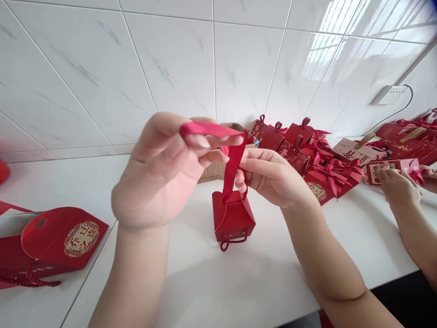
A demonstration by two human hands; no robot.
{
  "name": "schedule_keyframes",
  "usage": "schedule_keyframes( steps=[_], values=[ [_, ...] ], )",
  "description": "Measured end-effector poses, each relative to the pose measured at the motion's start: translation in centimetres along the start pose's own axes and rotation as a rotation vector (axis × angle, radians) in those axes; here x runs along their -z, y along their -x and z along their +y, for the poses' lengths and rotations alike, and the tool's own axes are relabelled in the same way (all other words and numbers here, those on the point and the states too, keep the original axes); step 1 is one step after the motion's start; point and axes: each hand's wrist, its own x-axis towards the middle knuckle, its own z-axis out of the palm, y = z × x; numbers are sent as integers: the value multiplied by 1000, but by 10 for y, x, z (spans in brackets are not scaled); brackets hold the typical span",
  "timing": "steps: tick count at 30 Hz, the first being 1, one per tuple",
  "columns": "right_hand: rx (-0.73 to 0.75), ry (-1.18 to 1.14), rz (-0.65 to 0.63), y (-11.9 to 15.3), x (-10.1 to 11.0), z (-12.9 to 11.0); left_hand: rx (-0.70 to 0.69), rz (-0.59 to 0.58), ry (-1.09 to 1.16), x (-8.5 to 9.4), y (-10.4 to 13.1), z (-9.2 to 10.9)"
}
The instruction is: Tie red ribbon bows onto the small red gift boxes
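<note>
A small red gift box (234, 217) stands on the white table, with a twisted cord loop hanging at its front. Red ribbon (234, 166) rises from the top of the box to both hands. My left hand (167, 168), above and left of the box, has its fingers closed on one stretch of this ribbon, which loops over the fingertips. On the other side, my right hand (273, 175) pinches the ribbon between thumb and fingers just above the box. Part of the ribbon is hidden behind the fingers.
A cardboard box (210, 171) stands behind my hands. Several red gift boxes (290, 141) are piled at the back right. Another person's hand (398, 187) handles a box (372, 172) at far right. A larger red box (68, 232) lies at left. A tiled wall (184, 59) rises behind.
</note>
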Motion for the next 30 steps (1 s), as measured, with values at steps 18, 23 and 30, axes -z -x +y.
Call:
schedule_keyframes(
  steps=[18,23,30],
  values=[
    [226,237,217,-2,-4,5,-34,253,-399,-12,-3,-26],
    [208,138,170,-7,2,8,207,243,-448,-6,-7,-41],
    [130,216,176,-6,-1,7,194,214,-448,-12,-6,-41]
  ],
)
